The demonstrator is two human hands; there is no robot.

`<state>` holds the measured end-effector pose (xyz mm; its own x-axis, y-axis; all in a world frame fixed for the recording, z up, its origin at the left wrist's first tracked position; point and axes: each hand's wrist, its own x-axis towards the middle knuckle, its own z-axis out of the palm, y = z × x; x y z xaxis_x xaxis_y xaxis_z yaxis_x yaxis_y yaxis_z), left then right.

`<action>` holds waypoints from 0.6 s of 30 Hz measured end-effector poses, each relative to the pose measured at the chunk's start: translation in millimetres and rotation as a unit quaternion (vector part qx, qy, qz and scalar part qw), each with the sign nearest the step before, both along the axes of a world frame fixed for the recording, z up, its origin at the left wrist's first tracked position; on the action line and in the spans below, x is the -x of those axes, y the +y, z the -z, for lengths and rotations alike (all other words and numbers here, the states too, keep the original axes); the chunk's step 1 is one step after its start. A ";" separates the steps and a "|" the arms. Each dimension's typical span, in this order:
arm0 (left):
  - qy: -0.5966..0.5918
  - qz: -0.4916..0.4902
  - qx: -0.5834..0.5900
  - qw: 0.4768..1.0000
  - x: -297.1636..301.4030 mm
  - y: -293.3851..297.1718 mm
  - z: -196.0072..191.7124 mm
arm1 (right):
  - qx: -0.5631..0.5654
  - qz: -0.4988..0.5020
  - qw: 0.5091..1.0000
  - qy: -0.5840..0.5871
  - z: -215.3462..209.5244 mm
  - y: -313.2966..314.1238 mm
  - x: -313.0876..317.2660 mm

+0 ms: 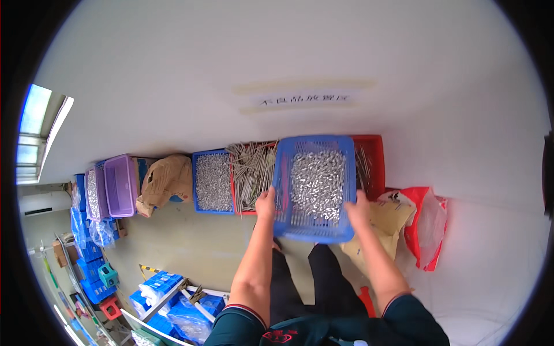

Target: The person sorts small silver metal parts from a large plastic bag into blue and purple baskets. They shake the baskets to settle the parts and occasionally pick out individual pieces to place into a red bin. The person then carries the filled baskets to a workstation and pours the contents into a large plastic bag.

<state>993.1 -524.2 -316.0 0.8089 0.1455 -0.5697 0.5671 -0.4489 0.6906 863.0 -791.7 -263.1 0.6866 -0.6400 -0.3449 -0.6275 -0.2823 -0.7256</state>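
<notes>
Between my two hands is a blue plastic basket (283,228) with slotted walls, held in front of my legs. Many small shiny metal parts (318,183) lie heaped in it, mostly toward its right side. My left hand (265,205) grips the basket's left edge, and my right hand (359,210) has hold of the right edge. Partly behind the basket, a red bin (372,167) shows on the right, with some thin rods inside. Left of it stand long thin metal rods (253,173) in another red container, partly covered by my basket.
Along the wall sit a blue basket of small metal pieces (212,181), crumpled brown paper sacking (167,179) and a purple basket (121,187). A red and clear bag (427,228) and a tan paper sack (386,225) are at right. Blue crates (161,282) lie lower left.
</notes>
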 end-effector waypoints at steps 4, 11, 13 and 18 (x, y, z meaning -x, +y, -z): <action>-0.018 -0.122 0.127 0.984 60.8 -0.2 22.7 | -0.014 0.016 0.998 -0.065 -37.9 14.0 34.3; -0.082 -0.117 0.093 0.985 44.8 -30.6 31.3 | 0.047 -0.023 0.996 -0.067 -17.2 -18.1 15.2; -0.110 -0.162 0.205 0.959 62.0 -45.2 6.4 | 0.017 0.018 0.995 -0.100 -19.2 -19.1 35.0; -0.087 -0.082 0.080 0.990 14.4 -66.7 -41.3 | -0.034 0.035 0.999 -0.016 20.4 -44.9 -0.2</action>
<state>978.8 -590.9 -274.7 0.8698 0.2023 -0.4501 0.4894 -0.2367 0.8393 863.2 -836.6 -283.5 0.6528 -0.6624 -0.3674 -0.6204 -0.1893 -0.7611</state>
